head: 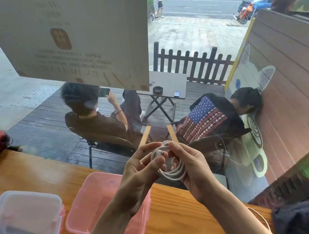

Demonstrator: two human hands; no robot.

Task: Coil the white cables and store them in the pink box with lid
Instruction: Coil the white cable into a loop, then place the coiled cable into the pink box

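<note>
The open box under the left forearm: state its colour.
Translucent pink, for the box in the head view, the only view there is.

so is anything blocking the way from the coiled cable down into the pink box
Nothing visible. The pink box sits open on the wooden counter, its lid set beside it. Both hands hold the coiled white cable above the box's far right corner; only the left forearm crosses over the opening.
</note>
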